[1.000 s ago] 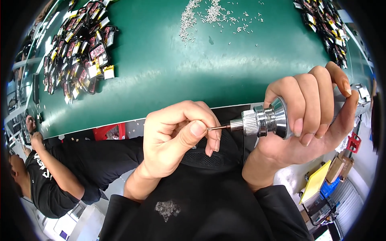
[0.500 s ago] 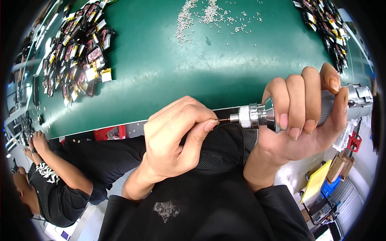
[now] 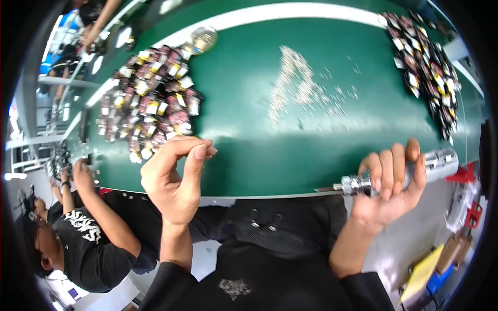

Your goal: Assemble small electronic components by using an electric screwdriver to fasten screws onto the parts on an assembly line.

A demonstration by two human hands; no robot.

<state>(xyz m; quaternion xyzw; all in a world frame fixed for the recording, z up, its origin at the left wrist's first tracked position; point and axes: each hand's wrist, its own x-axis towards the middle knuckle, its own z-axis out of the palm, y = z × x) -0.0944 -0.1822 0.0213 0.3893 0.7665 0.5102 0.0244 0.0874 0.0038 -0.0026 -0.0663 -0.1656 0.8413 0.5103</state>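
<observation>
**Hands apart, driver lying level along the tabletop edge**

My right hand (image 3: 389,181) is wrapped tight around a silver power screwdriver (image 3: 399,173), fingers over the barrel. Its long axis runs side to side, bit end toward my left, tail end out to the right. My left hand (image 3: 176,179) is raised well apart from it, thumb and fingertips pinched together; whether a screw sits in that pinch I cannot tell. The bit tip lies to the right of the left hand, at about the same height. Beyond both, the green tabletop (image 3: 249,140) carries scattered small screws (image 3: 298,88); the left hand is the nearer one to them. Piles of small dark parts (image 3: 148,103) lie beside it.
</observation>
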